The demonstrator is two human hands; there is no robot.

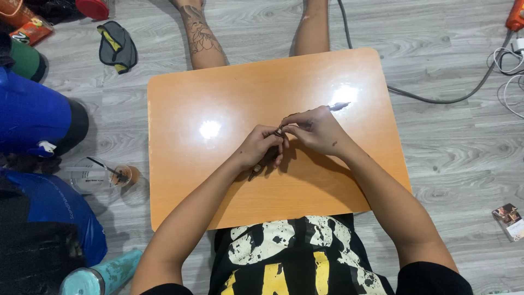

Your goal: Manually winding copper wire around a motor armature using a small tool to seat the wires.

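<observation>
Both my hands meet over the middle of an orange low table (196, 180). My left hand (261, 147) is closed around a thin dark object whose lower end (255, 173) pokes out below my palm. My right hand (315, 130) pinches a small brownish piece (279, 132) at the top of my left fingers. A slim dark pointed tool (339, 106) sticks out past my right hand toward the far right, held in that hand.
My legs stretch under the table onto grey wood flooring. To the left sit a clear plastic cup with a straw (101, 173), blue bags (33, 114), a teal bottle (103, 276) and a grey mask (117, 46). Cables (436, 98) run at right; a small box (510, 220) lies near the right edge.
</observation>
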